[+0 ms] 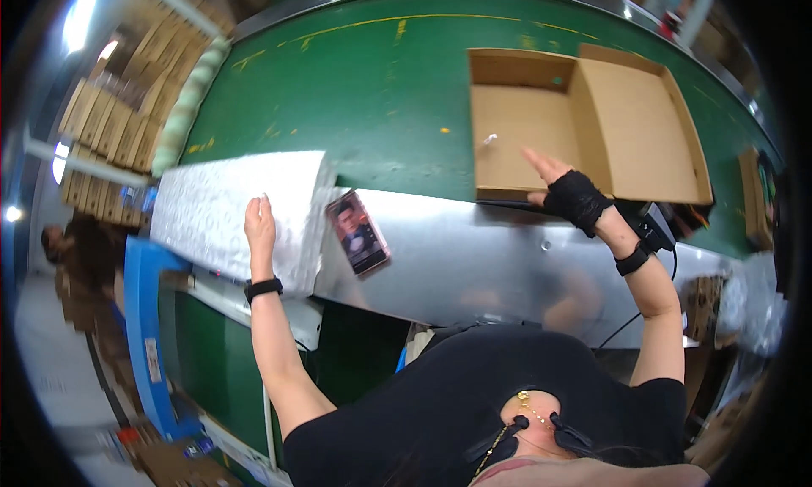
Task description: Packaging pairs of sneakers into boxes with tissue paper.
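Note:
My left hand lies flat, fingers together, on a stack of white foam sheets at the left of the metal ledge. My right hand, in a black fingerless glove, reaches over the near wall of an open brown cardboard box and touches its rim; the fingers are spread and hold nothing. The box's lid lies open to the right. A small white scrap lies inside the box. Both wrists wear black bands.
A phone with a lit screen lies on the metal ledge between my hands. The box rests on a green conveyor belt. Stacked cardboard stands far left, a blue frame below it. Another person is at the left edge.

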Demonstrator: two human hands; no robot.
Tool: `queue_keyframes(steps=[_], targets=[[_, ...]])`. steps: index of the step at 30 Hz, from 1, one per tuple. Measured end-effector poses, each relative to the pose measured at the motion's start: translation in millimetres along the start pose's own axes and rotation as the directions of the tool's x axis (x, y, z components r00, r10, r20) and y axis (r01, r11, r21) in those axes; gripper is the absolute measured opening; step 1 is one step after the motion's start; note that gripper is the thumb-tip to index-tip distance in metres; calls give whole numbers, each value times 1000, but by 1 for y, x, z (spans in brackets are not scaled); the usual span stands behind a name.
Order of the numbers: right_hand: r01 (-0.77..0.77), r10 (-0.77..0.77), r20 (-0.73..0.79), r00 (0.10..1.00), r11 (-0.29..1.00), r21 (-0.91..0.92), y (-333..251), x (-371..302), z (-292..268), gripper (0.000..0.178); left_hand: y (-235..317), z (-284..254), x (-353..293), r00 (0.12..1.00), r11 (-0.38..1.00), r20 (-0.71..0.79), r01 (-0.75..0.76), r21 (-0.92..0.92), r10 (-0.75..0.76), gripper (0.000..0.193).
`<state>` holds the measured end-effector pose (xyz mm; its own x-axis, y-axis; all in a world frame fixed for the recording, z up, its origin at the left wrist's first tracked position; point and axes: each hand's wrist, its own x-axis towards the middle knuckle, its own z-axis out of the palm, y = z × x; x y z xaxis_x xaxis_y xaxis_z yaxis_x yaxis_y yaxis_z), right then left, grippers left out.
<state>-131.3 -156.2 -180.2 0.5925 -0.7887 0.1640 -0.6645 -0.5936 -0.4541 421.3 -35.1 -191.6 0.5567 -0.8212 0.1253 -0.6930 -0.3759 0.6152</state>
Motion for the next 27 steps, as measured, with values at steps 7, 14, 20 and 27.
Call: queue_keyframes(steps=[7, 14, 20, 27], targets=[[62, -40, 395, 918, 997, -43, -18, 38, 17, 37, -45, -15, -29, 998, 901, -57, 16, 433, 10, 50], [50, -56, 426, 903, 998, 25, -24, 60, 16, 33, -30, -29, -22, 973, 887, -216, 31, 461, 78, 25], [32, -32, 410, 912, 999, 6, -19, 52, 16, 32, 33, -96, -12, 799, 825, -528, 72, 561, 289, 23], [174, -159, 316, 935, 985, -20, 16, 50, 34, 35, 234, -126, 0, 862, 779, -395, -474, -409, 318, 23]])
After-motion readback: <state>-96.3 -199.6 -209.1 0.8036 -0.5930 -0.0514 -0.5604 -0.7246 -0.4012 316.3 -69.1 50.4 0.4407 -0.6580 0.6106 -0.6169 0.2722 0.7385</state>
